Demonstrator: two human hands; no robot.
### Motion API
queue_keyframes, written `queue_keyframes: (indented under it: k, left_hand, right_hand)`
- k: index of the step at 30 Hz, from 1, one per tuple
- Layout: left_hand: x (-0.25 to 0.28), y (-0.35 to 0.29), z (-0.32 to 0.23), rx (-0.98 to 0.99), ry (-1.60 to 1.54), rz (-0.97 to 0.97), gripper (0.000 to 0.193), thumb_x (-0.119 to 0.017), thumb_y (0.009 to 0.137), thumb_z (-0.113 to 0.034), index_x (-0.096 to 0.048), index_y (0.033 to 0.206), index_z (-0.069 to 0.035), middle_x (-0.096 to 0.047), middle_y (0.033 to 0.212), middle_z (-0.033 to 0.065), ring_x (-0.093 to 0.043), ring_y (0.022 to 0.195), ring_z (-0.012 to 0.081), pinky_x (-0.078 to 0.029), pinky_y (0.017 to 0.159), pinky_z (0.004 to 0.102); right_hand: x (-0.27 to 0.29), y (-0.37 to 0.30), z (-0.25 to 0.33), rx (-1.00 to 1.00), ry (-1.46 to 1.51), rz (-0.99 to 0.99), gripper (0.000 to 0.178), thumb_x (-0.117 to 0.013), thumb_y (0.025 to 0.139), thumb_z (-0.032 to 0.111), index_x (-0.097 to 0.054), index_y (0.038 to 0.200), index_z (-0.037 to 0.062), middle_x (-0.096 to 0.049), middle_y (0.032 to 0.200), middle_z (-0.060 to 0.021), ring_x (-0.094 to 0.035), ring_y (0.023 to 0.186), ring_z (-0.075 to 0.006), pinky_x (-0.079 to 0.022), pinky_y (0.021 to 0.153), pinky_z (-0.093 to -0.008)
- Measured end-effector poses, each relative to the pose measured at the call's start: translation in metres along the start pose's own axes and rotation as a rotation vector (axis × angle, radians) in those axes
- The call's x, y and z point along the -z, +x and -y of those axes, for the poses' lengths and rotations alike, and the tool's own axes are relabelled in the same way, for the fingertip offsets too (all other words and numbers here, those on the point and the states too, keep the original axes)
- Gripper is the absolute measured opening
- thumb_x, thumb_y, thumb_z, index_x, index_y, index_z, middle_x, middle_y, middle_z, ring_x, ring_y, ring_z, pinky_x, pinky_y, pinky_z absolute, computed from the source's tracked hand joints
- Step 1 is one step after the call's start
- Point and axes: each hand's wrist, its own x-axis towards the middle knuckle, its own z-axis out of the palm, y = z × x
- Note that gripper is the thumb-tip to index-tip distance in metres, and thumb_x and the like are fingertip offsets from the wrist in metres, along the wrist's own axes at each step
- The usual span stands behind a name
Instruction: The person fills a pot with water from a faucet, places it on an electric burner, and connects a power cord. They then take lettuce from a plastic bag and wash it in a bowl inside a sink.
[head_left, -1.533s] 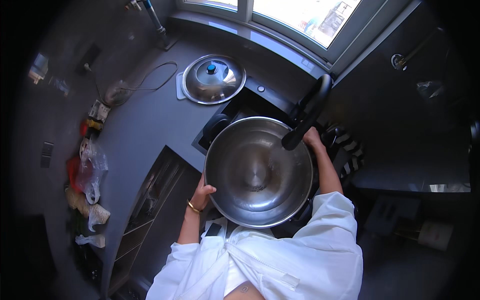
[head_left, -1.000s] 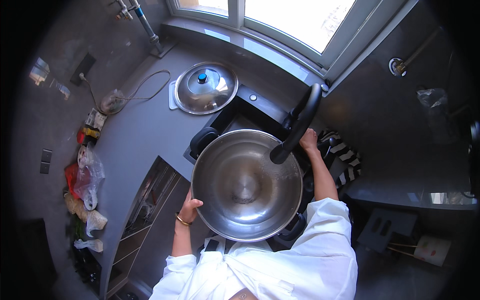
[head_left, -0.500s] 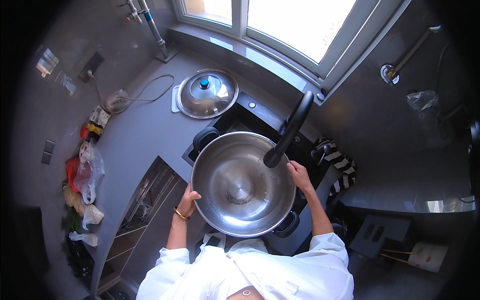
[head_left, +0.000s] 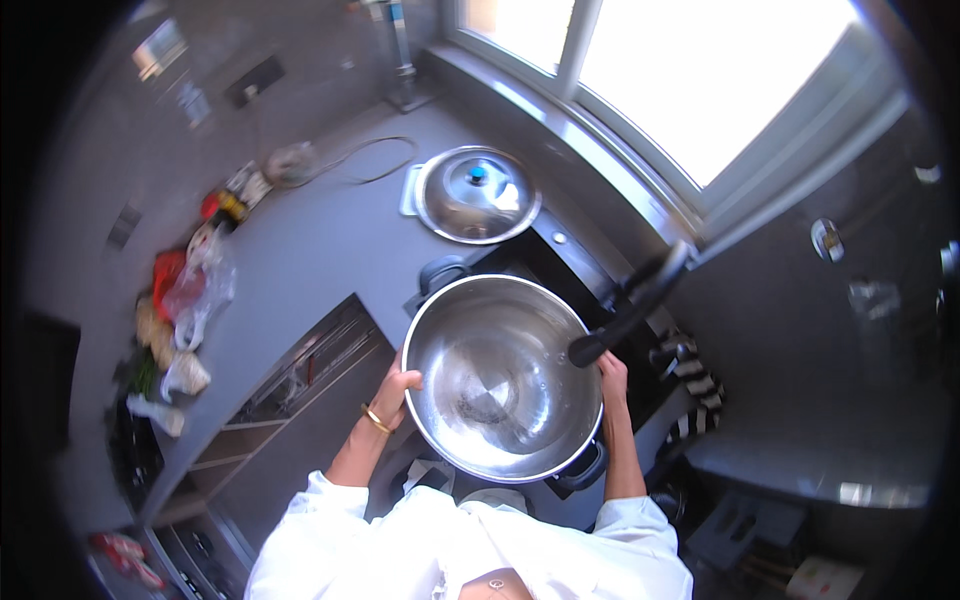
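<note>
Between my hands is a large steel pot [head_left: 490, 390] with two black side handles, its shiny inside facing up. A little wetness seems to cling to its inner wall, and I see no food in it. My left hand [head_left: 397, 390], a gold bangle at its wrist, grips the left rim with the thumb over the edge. At the right rim my right hand [head_left: 612, 378] holds on, its fingers partly hidden behind the wall. The black faucet [head_left: 630, 308] reaches over the pot's right edge. Beneath the pot lies a dark sink [head_left: 515, 262], mostly covered.
A steel lid [head_left: 480, 205] with a blue-topped knob rests on the grey counter [head_left: 320, 240] behind the sink. Bagged groceries [head_left: 195, 290] line the left wall. A striped black-and-white cloth [head_left: 698, 395] hangs right of the sink. An open drawer or shelf unit [head_left: 310, 375] shows below the counter.
The view has swung, so the room shifts rightward in the picture. The pot has come slightly away from the faucet, toward my body and left; both hands keep their hold on it.
</note>
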Motion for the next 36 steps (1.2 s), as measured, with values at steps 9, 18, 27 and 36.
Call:
queue_keyframes:
  k: [9, 18, 27, 36]
  left_hand:
    - [0.059, 0.02, -0.039, 0.03, 0.038, 0.058, 0.079, -0.044, 0.053, -0.001, -0.032, 0.132, -0.008, -0.049, 0.092, 0.0068, -0.046, 0.078, 0.0131, -0.04, 0.064, 0.021]
    - [0.168, 0.035, -0.08, 0.01, -0.159, 0.116, 0.077, -0.045, 0.052, -0.001, -0.038, 0.128, -0.007, -0.05, 0.099, 0.0071, -0.047, 0.084, 0.0136, -0.041, 0.067, 0.0212]
    - [0.302, 0.046, -0.154, -0.19, -0.163, 0.031, 0.079, -0.045, 0.049, -0.002, -0.041, 0.127, -0.007, -0.05, 0.103, 0.006, -0.047, 0.086, 0.0153, -0.039, 0.065, 0.0202]
    - [0.447, 0.076, -0.177, -0.281, -0.243, -0.297, 0.064, -0.046, 0.052, -0.002, -0.048, 0.115, -0.001, -0.052, 0.088, 0.0041, -0.044, 0.065, 0.0101, -0.036, 0.052, 0.0195]
  right_hand:
    - [-0.058, -0.03, -0.023, -0.099, 0.309, -0.1, 0.021, -0.048, 0.082, 0.012, -0.063, 0.09, -0.0011, -0.062, 0.085, -0.0062, -0.057, 0.071, -0.0155, -0.045, 0.07, -0.0266]
    - [-0.174, -0.033, 0.041, -0.031, 0.215, 0.058, 0.029, -0.042, 0.082, 0.012, -0.059, 0.098, -0.0051, -0.062, 0.089, -0.0077, -0.058, 0.078, -0.0155, -0.044, 0.073, -0.0234]
    - [-0.345, -0.002, 0.081, 0.071, 0.074, 0.091, 0.028, -0.047, 0.082, 0.013, -0.059, 0.099, -0.0062, -0.062, 0.088, -0.0079, -0.058, 0.077, -0.0139, -0.045, 0.071, -0.0224]
    - [-0.523, 0.084, 0.074, 0.066, 0.003, 0.15, 0.028, -0.056, 0.078, 0.009, -0.06, 0.1, -0.0067, -0.062, 0.09, -0.0072, -0.055, 0.083, -0.0131, -0.041, 0.076, -0.0226]
